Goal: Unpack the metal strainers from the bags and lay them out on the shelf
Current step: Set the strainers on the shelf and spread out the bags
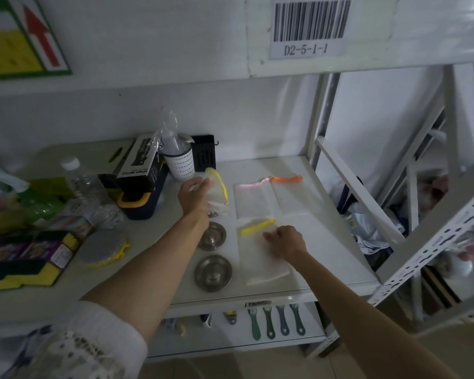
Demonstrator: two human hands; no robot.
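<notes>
Nearest the shelf's front edge (257, 292), a round metal strainer (213, 273) is lying bare on the white surface, and a second strainer (211, 236) is sitting just behind it; a third (212, 214) is peeking out under the left wrist. Beside them the right hand (286, 242) is resting, fingers curled down, on a flat clear zip bag with a yellow seal (257, 226), which looks empty. Farther back, two more flat bags, one pink-sealed (253, 182) and one orange-sealed (286, 178), are lying side by side, apparently empty. The left hand (193, 194) is gripping a yellow-trimmed bag (216, 187) whose contents cannot be made out. Behind it a perforated white cup (181, 164) is holding a plastic-wrapped item
</notes>
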